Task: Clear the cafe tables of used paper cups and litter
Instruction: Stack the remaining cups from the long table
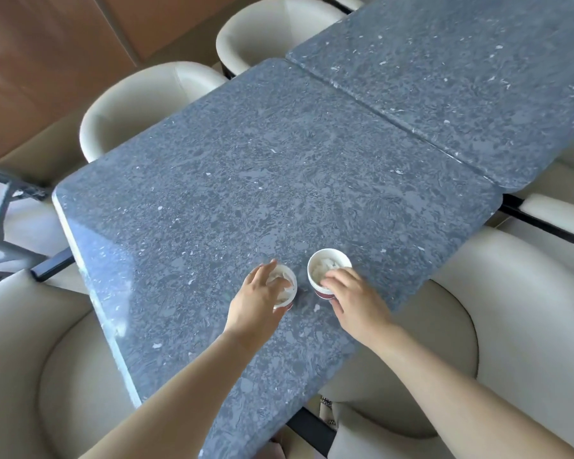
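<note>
Our two bare forearms, the left forearm (pixel 179 392) and the right forearm (pixel 461 369), reach out from the bottom of the frame over cream tub chairs (pixel 527 326) and across the near edge of the speckled grey stone surface (pixel 279 160). At their ends, each grip has a paper cup. The left grip (pixel 262 293) has its fingers curled over the rim of the left cup (pixel 285 287), with the thumb tucked against the near wall. The right grip (pixel 353 298) closes on the near side of the right cup (pixel 327 266), fingertips hooked over the rim and thumb pressed to its dark red band. Both cups stand upright on the surface, side by side and near each other but apart, and each holds crumpled white paper. Each lies just ahead of its own grip, mouth up, so we judge the coming move to be a straight lift with no crossing of arms and no need to tip. We cannot tell whether either base has left the stone. Beyond the cups the surface runs on bare of litter to a second slab (pixel 478 77) butted against it, with more cream chairs (pixel 140 104) tucked in along the far left.
</note>
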